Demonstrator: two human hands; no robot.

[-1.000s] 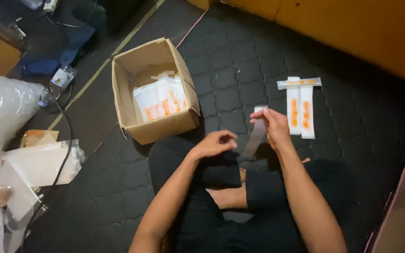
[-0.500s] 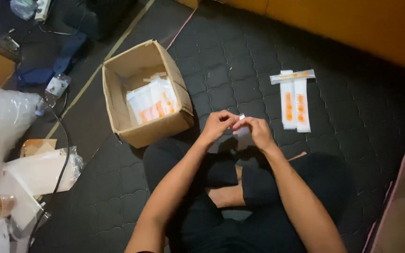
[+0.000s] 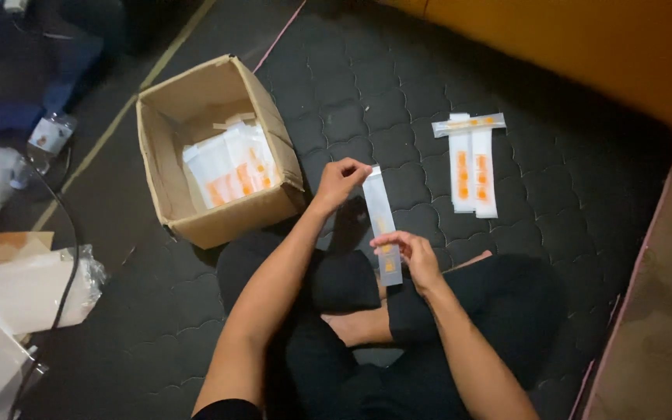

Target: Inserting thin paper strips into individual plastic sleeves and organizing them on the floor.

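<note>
With the left hand [image 3: 341, 180] pinching the top and the right hand [image 3: 414, 253] gripping the lower part of the narrow clear sleeve [image 3: 381, 222], held above the lap at 3 o'clock from the cardboard box [image 3: 219, 210], uneven pull could crease it.

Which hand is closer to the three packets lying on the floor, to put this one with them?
Right. The right hand holds the packet's lower end on the finished packets' side; the left hand sits nearer the box.
</note>
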